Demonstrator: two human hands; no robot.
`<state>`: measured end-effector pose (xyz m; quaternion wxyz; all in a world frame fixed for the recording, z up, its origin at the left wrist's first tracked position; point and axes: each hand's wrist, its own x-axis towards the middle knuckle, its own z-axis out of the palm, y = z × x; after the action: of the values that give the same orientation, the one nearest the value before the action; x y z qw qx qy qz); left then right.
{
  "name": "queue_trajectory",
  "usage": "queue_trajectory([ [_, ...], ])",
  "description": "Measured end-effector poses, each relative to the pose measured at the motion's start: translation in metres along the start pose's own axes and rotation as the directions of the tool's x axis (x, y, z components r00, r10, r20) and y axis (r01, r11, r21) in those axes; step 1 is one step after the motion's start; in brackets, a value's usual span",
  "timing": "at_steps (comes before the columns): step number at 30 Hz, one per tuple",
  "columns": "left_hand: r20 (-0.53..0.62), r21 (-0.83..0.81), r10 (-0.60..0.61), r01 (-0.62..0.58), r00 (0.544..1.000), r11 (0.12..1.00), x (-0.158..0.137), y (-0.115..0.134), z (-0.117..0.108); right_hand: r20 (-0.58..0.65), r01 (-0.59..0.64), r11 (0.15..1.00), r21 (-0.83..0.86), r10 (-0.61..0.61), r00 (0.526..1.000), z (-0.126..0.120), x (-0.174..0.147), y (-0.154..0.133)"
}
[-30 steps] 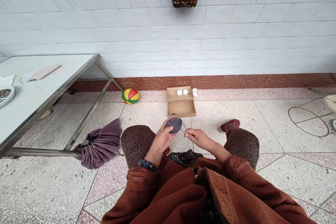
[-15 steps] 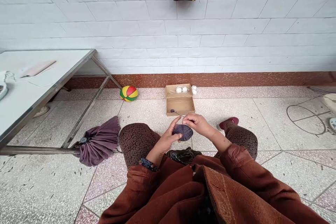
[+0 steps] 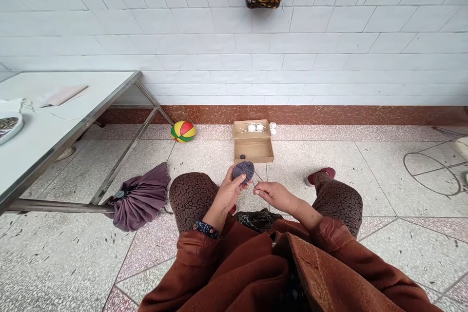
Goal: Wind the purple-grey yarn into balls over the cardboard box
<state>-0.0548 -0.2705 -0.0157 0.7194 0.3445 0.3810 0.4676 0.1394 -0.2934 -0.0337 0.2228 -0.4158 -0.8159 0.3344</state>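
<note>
Near open box (image 3: 258, 147), hands (image 3: 225, 195) gripping yarn ball (image 3: 242, 170) and strand (image 3: 258, 176), umbrella (image 3: 143, 198) by table (image 3: 51, 129)

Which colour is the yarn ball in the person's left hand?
The yarn ball is greyish purple, seen best in the head view.

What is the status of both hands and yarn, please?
Left hand holding grey yarn ball. Right hand pinching its strand. Open box beyond, not between hands.

1 head-worn view, forward and down
</note>
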Motion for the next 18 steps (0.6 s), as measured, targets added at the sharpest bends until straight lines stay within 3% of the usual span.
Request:
queue_trajectory([
  [4, -0.122, 0.292, 0.080, -0.041, 0.989, 0.955, 0.001, -0.005, -0.003, 0.039, 0.141, 0.987, -0.080, -0.138, 0.990, -0.017, 0.000, -0.023],
  [6, -0.085, 0.403, 0.093, -0.051, 0.992, 0.914, -0.001, -0.007, -0.003, -0.009, 0.173, 0.980, -0.098, -0.174, 0.985, -0.029, 0.005, -0.031],
  [8, -0.003, 0.441, 0.031, -0.027, 1.000, 0.897, -0.003, -0.007, -0.001, -0.080, 0.171, 0.978, -0.117, -0.181, 0.980, -0.039, 0.012, -0.033],
  [10, 0.089, 0.433, -0.045, 0.002, 0.995, 0.901, -0.005, -0.006, 0.001, -0.153, 0.124, 0.984, -0.130, -0.143, 0.978, -0.047, 0.020, -0.029],
  [13, 0.220, 0.398, -0.046, -0.047, 0.974, 0.916, -0.009, -0.004, 0.005, -0.247, -0.012, 0.997, -0.081, -0.008, 0.969, -0.047, 0.029, -0.014],
  [18, 0.308, 0.097, -0.091, 0.064, 0.947, 0.993, -0.012, -0.003, 0.009, -0.270, -0.140, 0.981, 0.134, 0.173, 0.947, -0.019, 0.026, 0.012],
])
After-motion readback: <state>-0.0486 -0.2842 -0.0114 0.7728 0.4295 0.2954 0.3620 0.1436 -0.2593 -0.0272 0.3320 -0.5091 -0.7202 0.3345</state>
